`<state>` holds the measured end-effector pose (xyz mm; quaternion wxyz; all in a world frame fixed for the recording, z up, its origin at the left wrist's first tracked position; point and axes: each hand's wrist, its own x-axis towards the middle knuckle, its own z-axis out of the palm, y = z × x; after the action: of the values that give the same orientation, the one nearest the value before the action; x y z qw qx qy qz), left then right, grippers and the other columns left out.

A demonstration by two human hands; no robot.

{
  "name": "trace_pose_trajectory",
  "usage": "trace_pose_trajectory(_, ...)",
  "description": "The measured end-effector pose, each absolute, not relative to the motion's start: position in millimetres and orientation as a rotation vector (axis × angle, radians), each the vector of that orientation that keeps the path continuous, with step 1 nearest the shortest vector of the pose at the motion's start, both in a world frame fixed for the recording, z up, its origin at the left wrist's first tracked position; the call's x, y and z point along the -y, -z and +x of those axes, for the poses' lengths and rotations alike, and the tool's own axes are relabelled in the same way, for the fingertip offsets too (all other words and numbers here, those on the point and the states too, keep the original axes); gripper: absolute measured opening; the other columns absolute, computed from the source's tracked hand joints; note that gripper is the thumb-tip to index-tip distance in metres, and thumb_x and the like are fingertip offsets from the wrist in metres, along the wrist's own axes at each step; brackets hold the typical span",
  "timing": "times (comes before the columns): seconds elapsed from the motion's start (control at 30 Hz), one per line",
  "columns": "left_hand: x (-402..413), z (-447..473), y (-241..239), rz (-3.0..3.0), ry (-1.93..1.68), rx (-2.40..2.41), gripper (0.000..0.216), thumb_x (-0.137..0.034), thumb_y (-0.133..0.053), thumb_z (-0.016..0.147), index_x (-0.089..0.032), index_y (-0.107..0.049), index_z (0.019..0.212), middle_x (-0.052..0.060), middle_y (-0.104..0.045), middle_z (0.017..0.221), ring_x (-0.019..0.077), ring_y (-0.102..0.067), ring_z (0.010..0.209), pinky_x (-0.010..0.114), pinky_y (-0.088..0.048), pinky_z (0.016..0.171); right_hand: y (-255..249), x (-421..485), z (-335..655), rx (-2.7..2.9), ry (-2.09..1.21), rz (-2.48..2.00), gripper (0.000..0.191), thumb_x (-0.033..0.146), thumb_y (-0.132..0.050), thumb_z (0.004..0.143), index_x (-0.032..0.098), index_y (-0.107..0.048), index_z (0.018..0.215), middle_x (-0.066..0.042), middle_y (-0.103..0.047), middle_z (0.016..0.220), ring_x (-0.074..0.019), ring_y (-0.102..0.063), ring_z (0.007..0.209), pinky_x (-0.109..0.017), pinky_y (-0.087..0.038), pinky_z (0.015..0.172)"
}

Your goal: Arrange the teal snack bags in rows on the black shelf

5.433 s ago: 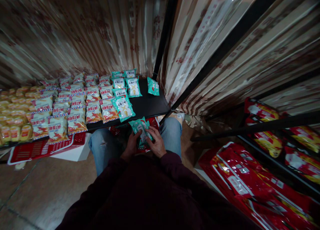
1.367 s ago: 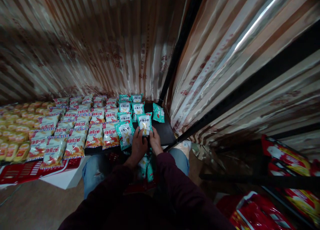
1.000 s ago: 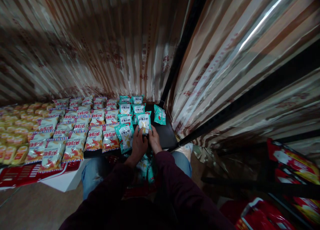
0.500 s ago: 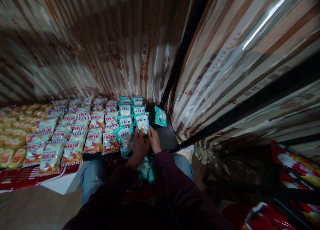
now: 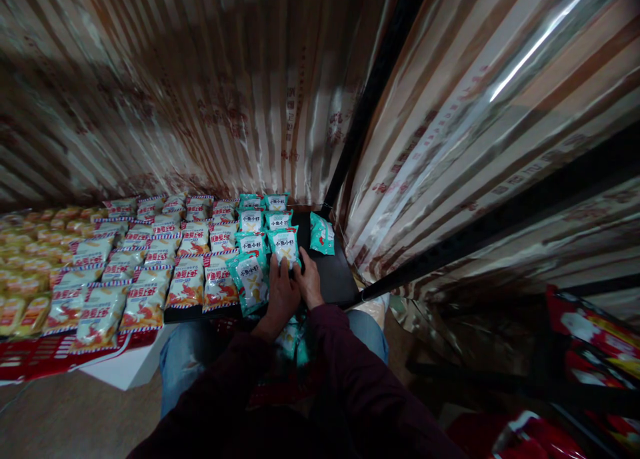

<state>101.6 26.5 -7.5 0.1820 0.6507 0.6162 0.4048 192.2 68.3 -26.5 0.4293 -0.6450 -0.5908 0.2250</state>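
Observation:
A teal-and-white snack bag [image 5: 284,243] lies face up at the front of the right-hand column of matching bags on a black shelf board [image 5: 327,280]. Stretched fingers of my left hand [image 5: 283,298] rest on its lower front. My right hand [image 5: 308,282] has its fingers extended along the bag's lower right edge, the two hands side by side. Just left of my left hand lies another teal snack bag [image 5: 251,282]. A separate teal bag [image 5: 321,234] lies askew at the board's right end. My hands hide the lower end of the front bag.
Rows of cream-and-red snack bags [image 5: 145,298] and yellow packaged cakes [image 5: 30,272] fill the left side. More teal bags [image 5: 289,339] are below, between my knees. Black metal posts [image 5: 360,122] and plastic-covered striped sheeting [image 5: 200,99] enclose the back and right.
My right hand's fingers have straightened and shifted slightly upward along the bag's edge. My left hand has slid slightly down on the bag, which stays in nearly the same spot.

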Motion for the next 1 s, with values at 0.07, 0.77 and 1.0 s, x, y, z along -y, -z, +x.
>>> trace_pose_trajectory(0.07, -26.3, 101.3, 6.9, 1.834, -1.138, -1.719, 0.056, -0.002, -0.039, 0.079, -0.004, -0.041, 0.136, 0.024, -0.023, 0.153, 0.0311, -0.017, 0.145, 0.052, -0.029, 0.114, 22.6, -67.7, 191.8, 1.453, -0.593, -1.572, 0.049, 0.030, -0.046, 0.083, 0.016, -0.056, 0.130, -0.011, -0.061, 0.127, -0.0245, -0.054, 0.119, -0.041, -0.041, 0.105)
trace_pose_trajectory(0.77, -30.0, 99.9, 19.0, 1.882, -1.194, -1.686, 0.063, -0.001, -0.037, 0.080, -0.005, -0.033, 0.143, 0.023, -0.031, 0.151, 0.0307, -0.017, 0.145, 0.057, -0.027, 0.115, -0.3, -88.8, 182.3, 1.464, -0.804, -1.652, 0.057, 0.047, -0.044, 0.090, 0.019, -0.045, 0.139, -0.009, -0.060, 0.129, -0.0254, -0.058, 0.118, -0.041, -0.043, 0.103)
trace_pose_trajectory(1.0, -32.3, 99.5, 27.4, 1.903, -1.242, -1.659, 0.052, -0.010, -0.044, 0.086, -0.006, -0.037, 0.138, 0.028, -0.029, 0.149, 0.0338, -0.019, 0.144, 0.059, -0.030, 0.112, 3.2, -79.1, 185.6, 1.490, -0.628, -1.589, 0.054, 0.041, -0.042, 0.091, 0.015, -0.046, 0.138, -0.012, -0.052, 0.139, -0.0249, -0.048, 0.129, -0.041, -0.037, 0.110)
